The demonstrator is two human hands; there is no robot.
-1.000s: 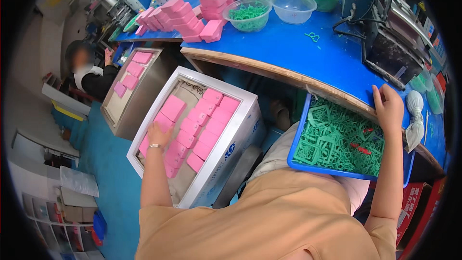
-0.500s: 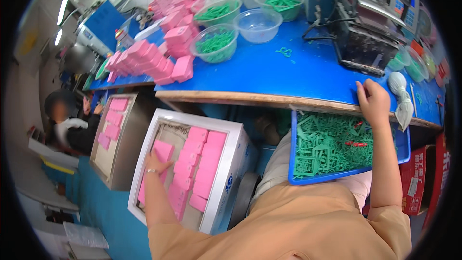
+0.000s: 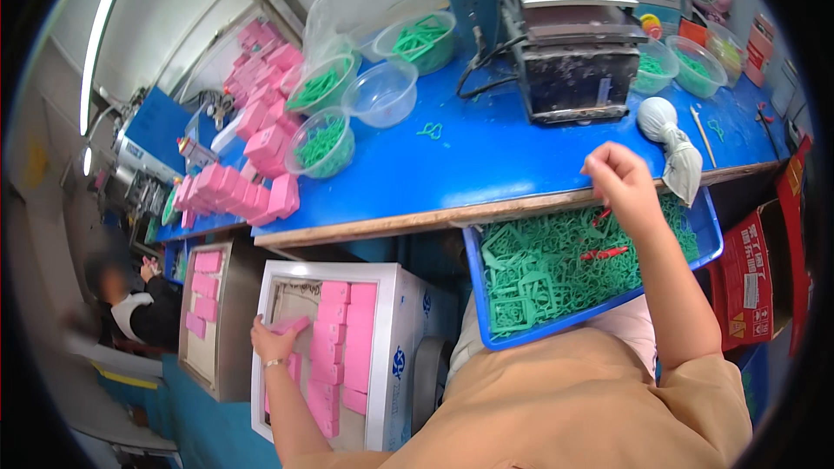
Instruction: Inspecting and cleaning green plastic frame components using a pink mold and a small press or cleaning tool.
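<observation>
At the lower left, a white carton (image 3: 391,282) holds rows of small pink boxes (image 3: 328,354). My left hand (image 3: 270,342) is inside it, closed on one tilted pink box (image 3: 290,325). My right hand (image 3: 618,181) hovers by the table's front edge, above a blue tray, fingers curled and thumb against them; whether they hold anything is hidden. The blue tray (image 3: 532,335) rests over my lap, full of tangled green plastic pieces (image 3: 556,274). A red-handled tool (image 3: 605,254) lies on them, partly under my right forearm.
Pink boxes (image 3: 228,191) are stacked at the table's left, beside clear bowls (image 3: 323,146) of green pieces. A black machine (image 3: 575,78) stands at the back. A grey cloth bundle (image 3: 671,148) lies right. Another person (image 3: 148,308) sits far left behind a second carton (image 3: 222,330).
My view has turned to the right. My left hand has taken hold of a pink box and tilted it. My right hand has moved off the table edge, with its fingers drawn together.
</observation>
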